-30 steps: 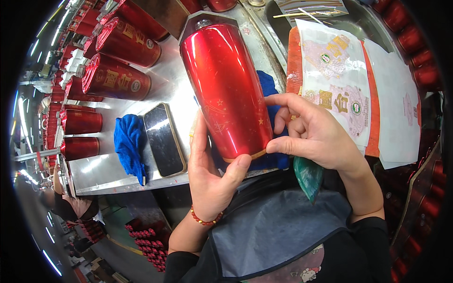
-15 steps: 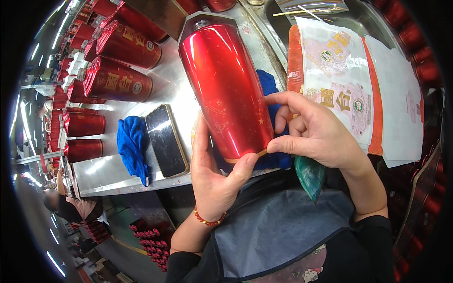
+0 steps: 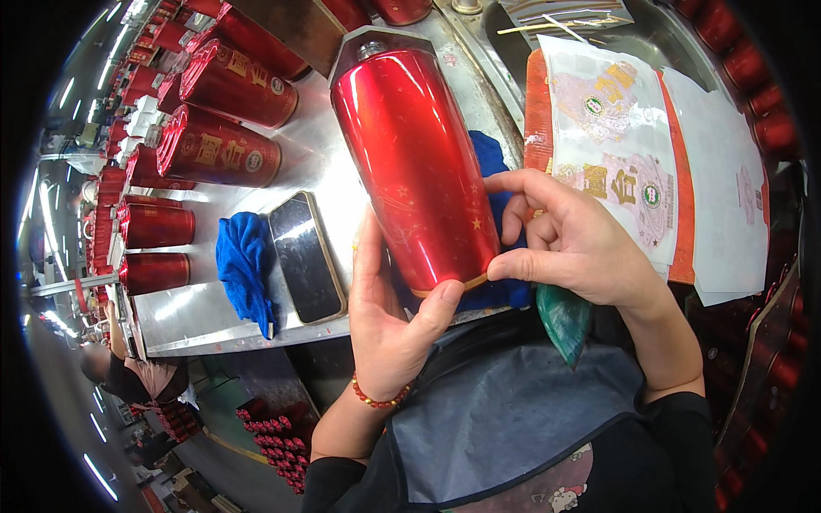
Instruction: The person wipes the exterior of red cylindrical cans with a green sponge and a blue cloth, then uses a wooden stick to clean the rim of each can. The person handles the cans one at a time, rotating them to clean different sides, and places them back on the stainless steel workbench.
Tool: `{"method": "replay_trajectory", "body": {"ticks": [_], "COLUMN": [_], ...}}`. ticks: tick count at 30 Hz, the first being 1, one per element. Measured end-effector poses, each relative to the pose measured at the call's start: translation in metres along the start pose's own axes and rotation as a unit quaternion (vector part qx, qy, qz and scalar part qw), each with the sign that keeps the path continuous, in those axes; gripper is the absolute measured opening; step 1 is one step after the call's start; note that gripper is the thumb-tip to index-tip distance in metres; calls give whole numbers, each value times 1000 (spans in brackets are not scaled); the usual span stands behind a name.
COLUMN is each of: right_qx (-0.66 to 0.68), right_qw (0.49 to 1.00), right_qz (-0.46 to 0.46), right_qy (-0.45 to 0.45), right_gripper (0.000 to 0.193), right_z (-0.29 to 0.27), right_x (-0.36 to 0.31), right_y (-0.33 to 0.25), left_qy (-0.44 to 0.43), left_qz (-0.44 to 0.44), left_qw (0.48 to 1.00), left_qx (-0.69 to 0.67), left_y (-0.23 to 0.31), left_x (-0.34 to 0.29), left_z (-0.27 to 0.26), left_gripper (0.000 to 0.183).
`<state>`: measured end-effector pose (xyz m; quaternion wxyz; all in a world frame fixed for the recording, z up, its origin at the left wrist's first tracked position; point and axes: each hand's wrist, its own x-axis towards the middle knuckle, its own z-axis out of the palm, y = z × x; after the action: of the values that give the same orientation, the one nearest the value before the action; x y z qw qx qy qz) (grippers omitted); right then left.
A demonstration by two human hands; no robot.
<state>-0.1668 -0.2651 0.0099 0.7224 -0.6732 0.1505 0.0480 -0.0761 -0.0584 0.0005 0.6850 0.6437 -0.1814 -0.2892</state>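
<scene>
Bright glare streaks the red bottle and metal table, with dark, curved fisheye edges.

Left forearm and right forearm enter from the near side, converging. Left hand cupped: fingers point far, partly hidden; thumb slants far and right. Right hand angled far and left, thumb and forefinger extended leftward, tips apart; other fingers curled between.

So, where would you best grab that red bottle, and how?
Probably hold the red bottle by its base end, coming from both sides, as the left hand and right hand do: its rounded body narrows toward that end, and its neck points away.
</scene>
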Motion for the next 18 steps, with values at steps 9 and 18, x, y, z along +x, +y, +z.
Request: {"method": "replay_trajectory", "body": {"ticks": [9,18], "right_qx": [3,-2], "right_qw": [1000,1000], "right_qz": [0,6], "right_qy": [3,4], "right_gripper": [69,69], "right_z": [0,0], "right_x": [0,1], "right_y": [0,0], "left_qy": [3,20], "left_qz": [-7,114], "left_qw": [1000,991], "left_qx": [9,65], "left_y": [0,-22], "left_x": [1,-5], "left_z": [0,-9], "left_gripper": [95,95]}}
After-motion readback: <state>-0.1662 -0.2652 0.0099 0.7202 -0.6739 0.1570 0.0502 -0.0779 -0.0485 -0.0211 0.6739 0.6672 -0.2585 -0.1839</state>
